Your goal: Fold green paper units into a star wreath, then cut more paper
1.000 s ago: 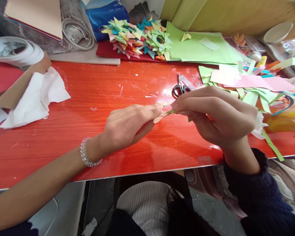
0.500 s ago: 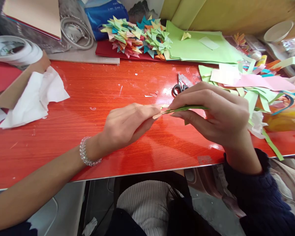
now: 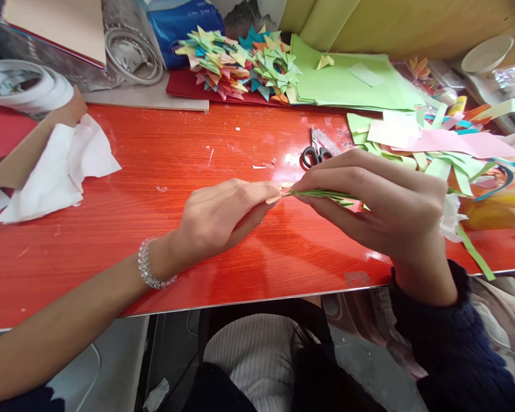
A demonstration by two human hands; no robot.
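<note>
Along the desk's [image 3: 163,154] far edge stand a blue packet [image 3: 184,34], a cluster of many-coloured paper points [image 3: 218,66], and green sheets [image 3: 356,80] bearing a small yellow folded piece [image 3: 325,62]. White rings [image 3: 47,91] and a crumpled white tissue [image 3: 64,166] lie towards the left edge; paper strips [image 3: 450,143] heap up at the right. Open-handled scissors [image 3: 312,153] lie just beyond the right hand [image 3: 381,200], whose fingers reach close to the handles.

The folded paper [image 3: 326,194] is seen nearly edge-on, in thin green layers with a peach tip at its left end. It is above the middle of the desk, between the two hands: the left hand [image 3: 218,214] pinches the peach end with closed fingertips, while the right hand grips the green layers between thumb and fingers.

A white bowl [image 3: 487,55] sits near the far right corner; its contents are unclear.
</note>
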